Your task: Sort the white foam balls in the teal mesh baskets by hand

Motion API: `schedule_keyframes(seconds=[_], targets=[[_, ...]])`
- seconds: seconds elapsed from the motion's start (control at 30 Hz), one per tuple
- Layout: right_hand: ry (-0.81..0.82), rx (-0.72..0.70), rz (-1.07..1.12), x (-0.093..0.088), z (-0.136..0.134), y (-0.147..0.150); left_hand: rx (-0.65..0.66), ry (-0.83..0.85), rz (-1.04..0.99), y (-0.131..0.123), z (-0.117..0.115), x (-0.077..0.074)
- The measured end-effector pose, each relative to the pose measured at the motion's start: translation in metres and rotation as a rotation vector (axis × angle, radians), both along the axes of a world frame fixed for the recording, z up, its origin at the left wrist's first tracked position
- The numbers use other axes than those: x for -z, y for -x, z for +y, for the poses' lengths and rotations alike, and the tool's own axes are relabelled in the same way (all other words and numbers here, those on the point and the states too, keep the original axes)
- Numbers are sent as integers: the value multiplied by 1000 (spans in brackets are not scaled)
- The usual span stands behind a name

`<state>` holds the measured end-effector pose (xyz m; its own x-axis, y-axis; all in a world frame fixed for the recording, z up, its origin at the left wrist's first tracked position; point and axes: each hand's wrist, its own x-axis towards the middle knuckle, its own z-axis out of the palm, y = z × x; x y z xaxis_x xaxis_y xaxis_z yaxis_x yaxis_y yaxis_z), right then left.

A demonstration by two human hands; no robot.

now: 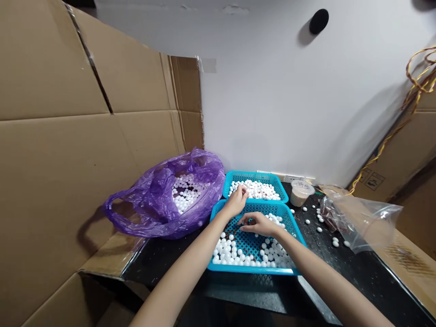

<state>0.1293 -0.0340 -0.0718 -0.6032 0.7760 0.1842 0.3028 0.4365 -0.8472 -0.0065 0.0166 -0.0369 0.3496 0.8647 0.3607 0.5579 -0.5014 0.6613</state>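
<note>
our left hand [235, 203]: fingers [243, 190] narrow, at back rim of blue basket [254, 269] | our right hand [259, 224]: fingers [245, 221] narrow, above white balls [238, 256] in basket | held: can't tell

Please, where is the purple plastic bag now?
In the head view, the purple plastic bag lies left of the near blue basket, beside the cardboard sheet.

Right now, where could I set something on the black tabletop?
Bare tabletop shows between the purple plastic bag and the near blue basket. Another patch lies right of that basket, below the clear plastic bag. Crowded: by the far basket, among loose white balls and a cup.
</note>
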Motion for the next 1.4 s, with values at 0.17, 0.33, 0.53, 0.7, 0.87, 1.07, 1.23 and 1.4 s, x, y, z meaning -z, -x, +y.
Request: schedule_keyframes(seconds=[0.17,0.33,0.53,0.7,0.87,1.07,1.23,1.4], targets=[[-187,-40,-136,-3,-5,6,25,43,-49,-1,-2,-1],[-287,-79,-164,-2,-8,14,21,58,-54,-1,-4,-2],[-235,-33,-140,0,-8,14,35,48,-75,-1,-2,0],[-28,67,99,-4,-4,10,29,40,-94,-1,0,2],[188,266,419,-12,6,3,1,36,-112,-1,1,2],[169,558,651,-20,18,-12,15,-32,-167,-3,1,-1],[236,595,695,-24,18,-16,77,-56,-177,-4,-3,-6],[318,569,822,-27,17,-18,132,-41,-152,-5,-7,-9]])
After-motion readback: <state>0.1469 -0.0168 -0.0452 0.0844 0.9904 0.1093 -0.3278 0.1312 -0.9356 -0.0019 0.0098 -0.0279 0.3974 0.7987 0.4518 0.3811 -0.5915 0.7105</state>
